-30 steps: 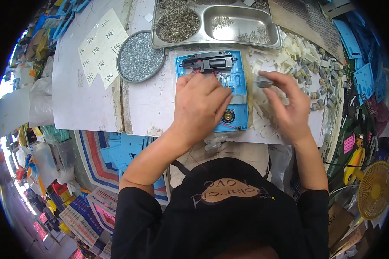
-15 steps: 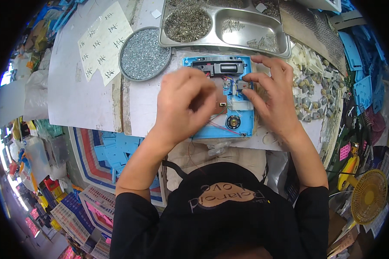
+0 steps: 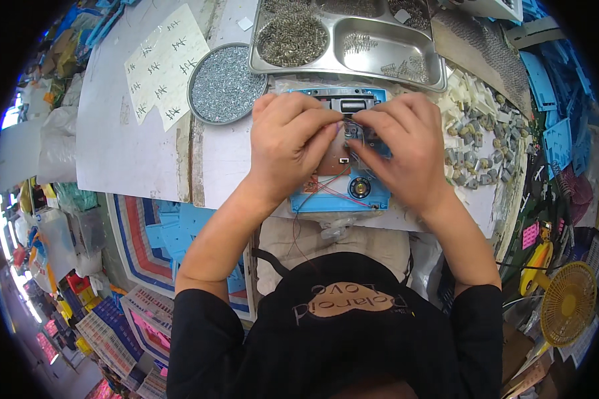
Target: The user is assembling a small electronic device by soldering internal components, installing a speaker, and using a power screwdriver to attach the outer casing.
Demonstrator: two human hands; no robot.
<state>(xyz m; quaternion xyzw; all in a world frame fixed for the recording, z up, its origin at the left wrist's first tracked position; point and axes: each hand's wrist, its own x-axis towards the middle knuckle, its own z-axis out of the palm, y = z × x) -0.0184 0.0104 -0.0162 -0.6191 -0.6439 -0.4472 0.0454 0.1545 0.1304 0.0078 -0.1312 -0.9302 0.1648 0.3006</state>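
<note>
Now the left hand is coming in to meet the right hand, both working together over the open blue casing lying on the white table. Both are curling inward; whether they're gripping anything, I can't tell.

Near the middle of the frame, the case is bright blue, with a brown board, thin red wires and a black speaker that has a gold middle. At the upper left, a pale cream paper has black squiggles all over. The table is white. The tray up top is shiny silver. A bag on the left has red, white and blue stripes. The fan at lower right is yellow.
</note>
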